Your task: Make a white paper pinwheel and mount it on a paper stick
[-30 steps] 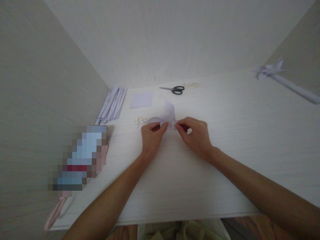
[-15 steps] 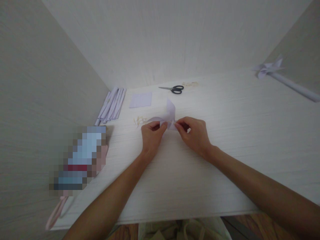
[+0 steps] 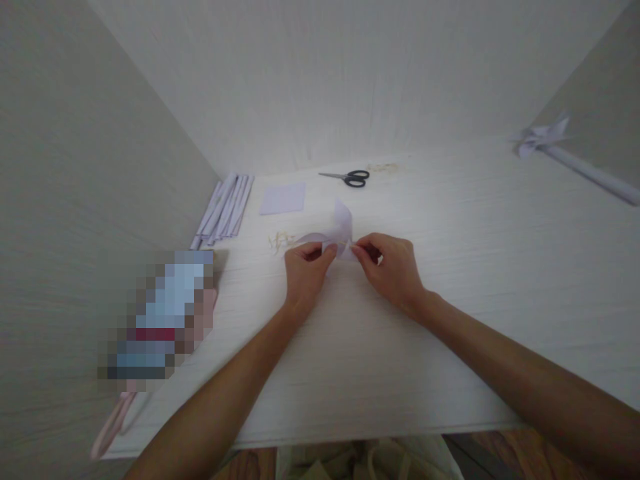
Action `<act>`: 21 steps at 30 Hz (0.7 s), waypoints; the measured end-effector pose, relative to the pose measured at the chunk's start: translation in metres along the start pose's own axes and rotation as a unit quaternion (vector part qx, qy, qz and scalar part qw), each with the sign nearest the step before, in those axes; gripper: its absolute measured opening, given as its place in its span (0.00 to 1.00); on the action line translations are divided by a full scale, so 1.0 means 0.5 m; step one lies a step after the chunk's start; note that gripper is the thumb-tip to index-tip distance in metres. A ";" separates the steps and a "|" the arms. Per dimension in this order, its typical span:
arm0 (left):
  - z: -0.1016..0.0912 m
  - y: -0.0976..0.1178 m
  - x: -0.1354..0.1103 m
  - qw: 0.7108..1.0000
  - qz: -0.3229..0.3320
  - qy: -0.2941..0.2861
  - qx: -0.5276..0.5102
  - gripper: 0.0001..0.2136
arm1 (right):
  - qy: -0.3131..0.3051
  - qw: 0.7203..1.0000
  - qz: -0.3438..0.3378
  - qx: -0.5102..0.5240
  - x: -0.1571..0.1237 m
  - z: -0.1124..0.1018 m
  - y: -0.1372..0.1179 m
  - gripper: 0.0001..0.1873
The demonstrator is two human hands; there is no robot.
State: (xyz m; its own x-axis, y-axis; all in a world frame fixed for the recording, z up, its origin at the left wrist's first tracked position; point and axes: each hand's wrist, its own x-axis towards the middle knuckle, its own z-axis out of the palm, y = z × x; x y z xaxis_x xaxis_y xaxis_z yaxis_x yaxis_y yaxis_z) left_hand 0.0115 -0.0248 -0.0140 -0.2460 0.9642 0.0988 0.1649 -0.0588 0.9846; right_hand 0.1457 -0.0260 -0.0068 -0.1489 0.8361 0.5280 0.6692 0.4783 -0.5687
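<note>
Between my hands is a pale lilac paper pinwheel (image 3: 343, 220), with one blade standing up and another curving out to the left. My left hand (image 3: 307, 270) is closed, its thumb and fingers pinching the paper near the centre. My right hand (image 3: 390, 267) is closed too, thumb and forefinger pinched at the pinwheel's right side; whether a small piece sits between those fingertips I cannot make out. Just left of the pinwheel lies a small scatter of thin pale bits (image 3: 281, 240).
Scissors (image 3: 350, 177) with black handles lie at the back, beside more pale bits (image 3: 383, 167). Square paper sheets (image 3: 283, 199) and several rolled paper sticks (image 3: 225, 208) are back left. A pixelated object (image 3: 165, 313) lies left. A pinwheel on a stick (image 3: 590, 175) lies far right, near the wall.
Very little differs. The whole view has shifted slightly, and both hands keep their pinch on the paper pinwheel.
</note>
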 end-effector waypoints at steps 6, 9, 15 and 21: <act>0.000 0.006 -0.003 1.000 -0.009 -0.003 0.008 0.05 | -0.008 1.000 0.012 -0.006 -0.001 0.000 -0.001 0.06; 0.001 0.008 -0.004 1.000 0.001 -0.007 0.023 0.06 | -0.015 1.000 0.014 -0.011 -0.001 -0.002 -0.001 0.06; 0.001 0.005 -0.004 0.998 0.037 -0.029 0.033 0.06 | -0.041 0.998 0.036 -0.032 0.002 -0.005 -0.003 0.07; -0.004 0.006 -0.004 0.995 0.038 -0.087 -0.011 0.13 | -0.056 0.996 0.021 -0.069 0.007 -0.011 0.004 0.07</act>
State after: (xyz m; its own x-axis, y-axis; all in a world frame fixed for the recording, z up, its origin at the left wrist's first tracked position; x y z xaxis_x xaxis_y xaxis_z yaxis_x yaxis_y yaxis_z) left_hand 0.0108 -0.0276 -0.0110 -0.0633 0.9868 0.1491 0.1555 -0.1378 0.9782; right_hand 0.1505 -0.0239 -0.0026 -0.1943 0.8832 0.4269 0.7689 0.4074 -0.4928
